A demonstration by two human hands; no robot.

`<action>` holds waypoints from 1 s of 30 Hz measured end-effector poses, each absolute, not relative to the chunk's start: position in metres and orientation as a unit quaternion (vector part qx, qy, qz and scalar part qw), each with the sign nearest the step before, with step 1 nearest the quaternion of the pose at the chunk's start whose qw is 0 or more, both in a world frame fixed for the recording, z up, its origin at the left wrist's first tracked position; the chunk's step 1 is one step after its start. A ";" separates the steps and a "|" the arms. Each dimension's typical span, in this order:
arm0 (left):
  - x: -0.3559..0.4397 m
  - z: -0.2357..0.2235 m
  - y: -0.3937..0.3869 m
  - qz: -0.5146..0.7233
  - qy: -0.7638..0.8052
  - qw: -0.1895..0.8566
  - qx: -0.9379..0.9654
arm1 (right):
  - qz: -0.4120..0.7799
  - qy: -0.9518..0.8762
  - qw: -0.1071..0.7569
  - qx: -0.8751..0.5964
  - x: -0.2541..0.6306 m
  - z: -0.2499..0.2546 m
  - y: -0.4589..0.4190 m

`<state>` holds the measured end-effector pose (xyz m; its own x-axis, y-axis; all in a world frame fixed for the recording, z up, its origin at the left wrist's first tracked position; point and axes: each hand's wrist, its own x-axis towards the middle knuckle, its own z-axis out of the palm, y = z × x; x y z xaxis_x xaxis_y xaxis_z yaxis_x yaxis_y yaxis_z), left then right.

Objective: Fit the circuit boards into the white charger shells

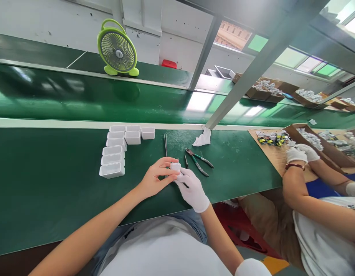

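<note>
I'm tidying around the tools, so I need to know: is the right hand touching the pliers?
Apart. The head view shows green tabletop between the gloved right hand and the pliers.

Green tabletop shows pale smears toward the back edge; white open trays sit packed in a stepped cluster left of center. Tweezers, a small pointed tool and green-handled pliers, handles spread, lie right of the trays, crumpled white fabric near the back edge. Far right, a brown cardboard sheet covers part of it, carrying yellow-and-green parts.
</note>
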<state>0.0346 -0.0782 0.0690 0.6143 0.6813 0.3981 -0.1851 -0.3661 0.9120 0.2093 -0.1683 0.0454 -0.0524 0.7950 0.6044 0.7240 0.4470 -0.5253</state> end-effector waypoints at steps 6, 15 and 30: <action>0.031 0.070 -0.087 0.384 0.241 0.398 0.798 | 0.045 -0.726 0.426 -0.537 0.212 0.045 -0.170; 0.027 0.068 -0.081 0.356 0.222 0.409 0.810 | 0.104 -0.690 0.421 -0.579 0.207 0.034 -0.167; 0.013 0.080 -0.072 0.509 0.177 0.423 0.728 | 0.071 -0.732 0.364 -0.572 0.202 0.045 -0.208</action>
<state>0.0127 -0.0717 0.0798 0.4184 0.6889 0.5919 -0.1737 -0.5790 0.7966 0.2018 -0.2085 0.0448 -0.0818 0.8888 0.4510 0.7851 0.3362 -0.5201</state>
